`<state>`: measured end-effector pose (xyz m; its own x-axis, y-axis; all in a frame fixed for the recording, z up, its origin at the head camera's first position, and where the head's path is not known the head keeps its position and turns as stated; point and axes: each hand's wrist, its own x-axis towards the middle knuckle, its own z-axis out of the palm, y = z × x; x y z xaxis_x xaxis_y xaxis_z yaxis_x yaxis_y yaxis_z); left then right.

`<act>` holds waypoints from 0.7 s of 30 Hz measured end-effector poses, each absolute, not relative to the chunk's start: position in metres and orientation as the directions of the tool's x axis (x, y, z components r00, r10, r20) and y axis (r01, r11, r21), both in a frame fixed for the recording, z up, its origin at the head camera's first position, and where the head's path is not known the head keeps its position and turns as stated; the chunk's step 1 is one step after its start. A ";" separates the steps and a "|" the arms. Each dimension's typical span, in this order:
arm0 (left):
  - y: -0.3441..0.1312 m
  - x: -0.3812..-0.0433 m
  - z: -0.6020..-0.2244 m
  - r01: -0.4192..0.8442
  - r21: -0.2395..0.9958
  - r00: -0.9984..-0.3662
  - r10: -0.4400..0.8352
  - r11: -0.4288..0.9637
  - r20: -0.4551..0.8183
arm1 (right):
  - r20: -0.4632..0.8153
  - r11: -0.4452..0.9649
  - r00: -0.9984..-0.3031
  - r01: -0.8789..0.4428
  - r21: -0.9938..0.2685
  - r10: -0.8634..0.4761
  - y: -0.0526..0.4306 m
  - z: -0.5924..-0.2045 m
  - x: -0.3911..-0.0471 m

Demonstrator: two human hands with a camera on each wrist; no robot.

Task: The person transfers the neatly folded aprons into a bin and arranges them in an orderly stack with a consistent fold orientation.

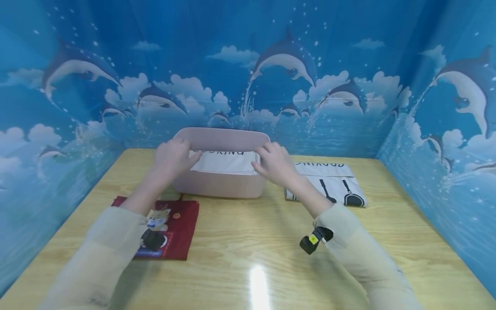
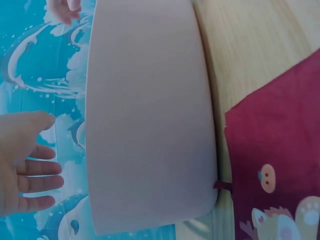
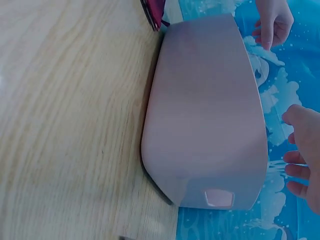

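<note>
A pale pink plastic bin (image 1: pixel 221 186) stands at the back of the table, and a folded white cloth (image 1: pixel 224 163) printed with "COOKING" shows inside it. My left hand (image 1: pixel 174 158) is over the bin's left end; in the left wrist view its fingers (image 2: pixel 42 167) are spread and hold nothing. At the right end, my right hand (image 1: pixel 276 162) hovers with loosely extended fingers (image 3: pixel 297 172), also holding nothing. Both wrist views show the hands above the rim, apart from the bin's outer wall.
Right of the bin lies another folded white cloth (image 1: pixel 337 185) with black pan and ladle prints. A dark red cloth (image 1: pixel 190 228) with a cartoon animal lies front left, partly under my left forearm. A blue dolphin-print curtain (image 1: pixel 232 56) surrounds the wooden table (image 1: pixel 232 232).
</note>
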<state>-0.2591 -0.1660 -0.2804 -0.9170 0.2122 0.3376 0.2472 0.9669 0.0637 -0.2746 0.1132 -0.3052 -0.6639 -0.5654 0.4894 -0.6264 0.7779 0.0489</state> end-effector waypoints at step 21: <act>-0.182 -0.224 -0.295 0.380 -0.120 -0.742 0.380 0.917 0.553 | 0.617 0.638 -0.423 -0.751 0.172 -0.664 0.093 -0.312 -0.238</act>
